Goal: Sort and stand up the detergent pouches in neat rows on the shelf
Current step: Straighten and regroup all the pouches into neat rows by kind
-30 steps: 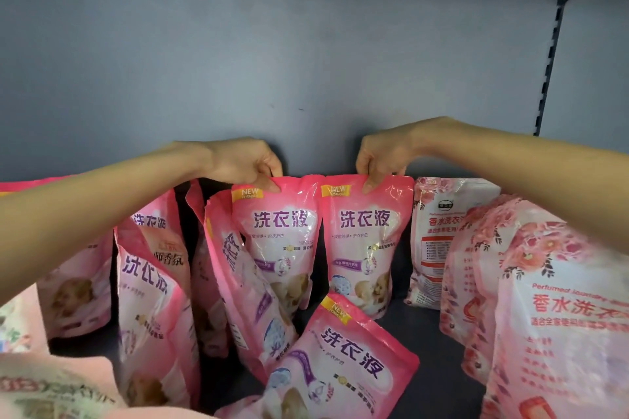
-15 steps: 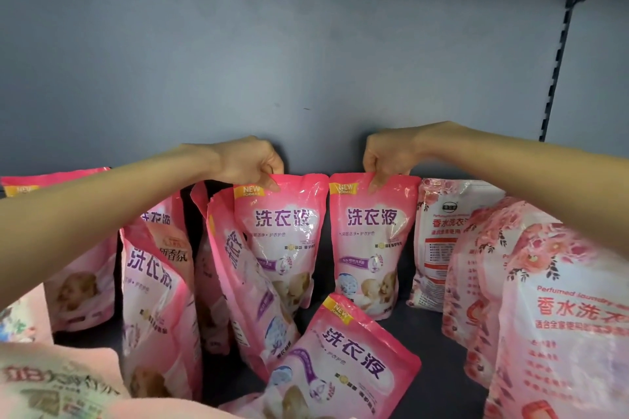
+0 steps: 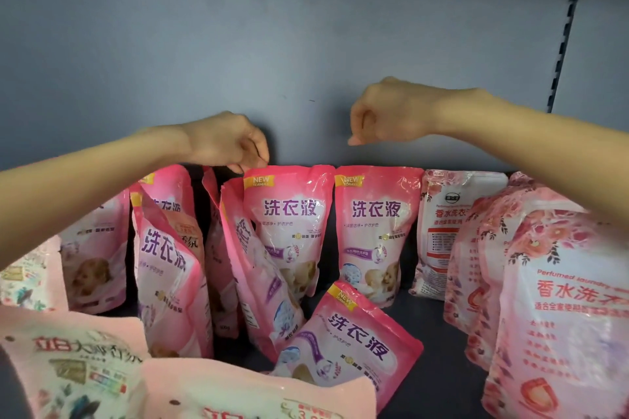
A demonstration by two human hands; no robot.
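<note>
Two pink detergent pouches stand upright side by side against the back wall. My left hand (image 3: 228, 143) pinches the top left corner of the left pouch (image 3: 289, 224) with its fingertips. My right hand (image 3: 384, 116) hovers above the right pouch (image 3: 374, 231) with fingers curled, holding nothing and clear of the pouch. Another pink pouch (image 3: 347, 337) of the same kind lies tilted in front of them. Further pink pouches (image 3: 166, 275) lean unevenly at the left.
Rose-patterned pouches (image 3: 561, 299) stand at the right, one (image 3: 449, 231) against the back wall. Pale pouches (image 3: 75, 371) fill the near left. The dark shelf floor (image 3: 442, 367) shows between the groups. A slotted upright (image 3: 561, 44) runs up at the far right.
My right hand has let go of the right pouch's top and risen above it. The left hand stays at the left pouch's top corner. Both pouches remain standing.
</note>
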